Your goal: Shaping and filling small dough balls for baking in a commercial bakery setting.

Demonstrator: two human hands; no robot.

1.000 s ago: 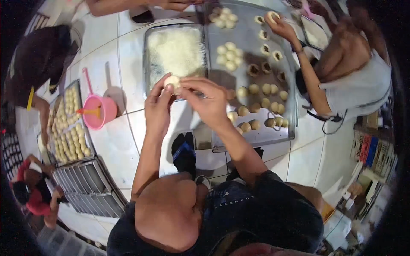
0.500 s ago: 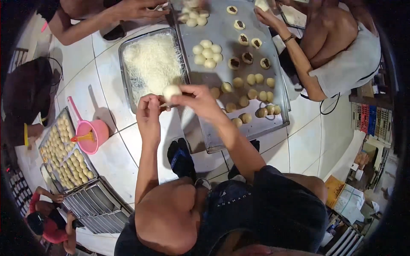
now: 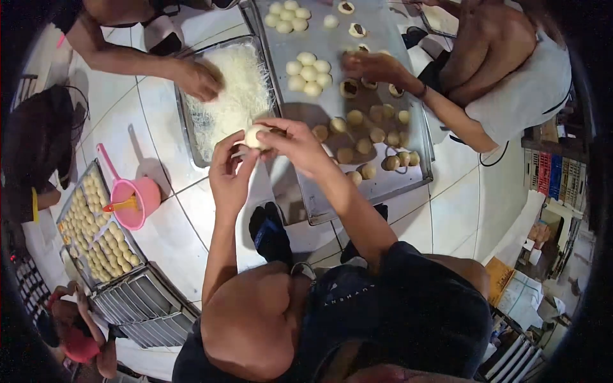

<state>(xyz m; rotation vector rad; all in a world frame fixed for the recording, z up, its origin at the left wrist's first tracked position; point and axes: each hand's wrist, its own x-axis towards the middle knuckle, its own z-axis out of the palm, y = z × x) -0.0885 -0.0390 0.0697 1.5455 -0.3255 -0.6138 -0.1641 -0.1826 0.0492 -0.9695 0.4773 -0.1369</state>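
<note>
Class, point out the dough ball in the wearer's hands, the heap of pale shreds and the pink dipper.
Dough ball (image 3: 253,135): head view, its exposed surface.
Heap of pale shreds (image 3: 237,102): head view, its middle.
Pink dipper (image 3: 151,195): head view, its outer wall.

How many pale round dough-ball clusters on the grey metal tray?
2: far cluster, top left of the tray; near cluster, below the first. More may lie out of frame.
</note>
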